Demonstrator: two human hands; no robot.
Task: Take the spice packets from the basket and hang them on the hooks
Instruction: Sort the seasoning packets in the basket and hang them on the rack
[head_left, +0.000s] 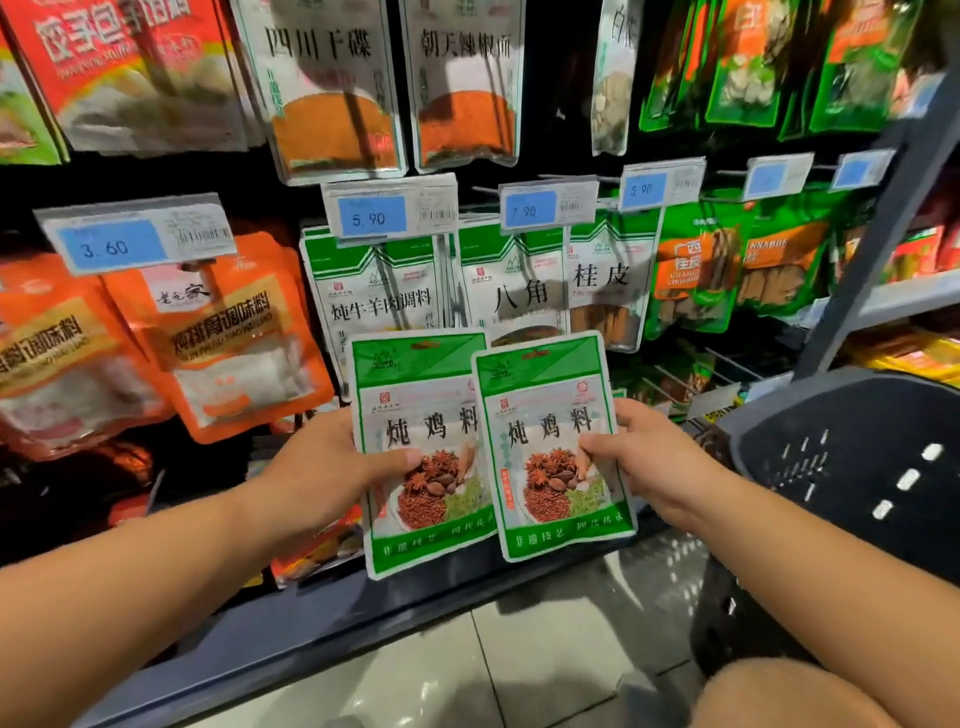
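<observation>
Two green-and-white spice packets are held up side by side in front of the hook wall. My left hand (332, 467) grips the left packet (423, 410) at its left edge, thumb across the front. My right hand (644, 457) pinches the right packet (545, 415) at its right edge, and this packet overlaps the left one slightly. Both packets have a hang hole at the top. The dark plastic basket (852, 447) stands at the right, just beyond my right wrist. Bare metal hooks (727, 364) stick out low on the wall, behind and right of the packets.
Rows of hanging packets fill the wall: orange ones (228, 332) at left, white-green ones (379, 291) in the middle, green ones (696, 270) at right. Blue price tags (371, 218) sit on the hook ends. A grey shelf post (878, 228) rises at right. A tiled floor lies below.
</observation>
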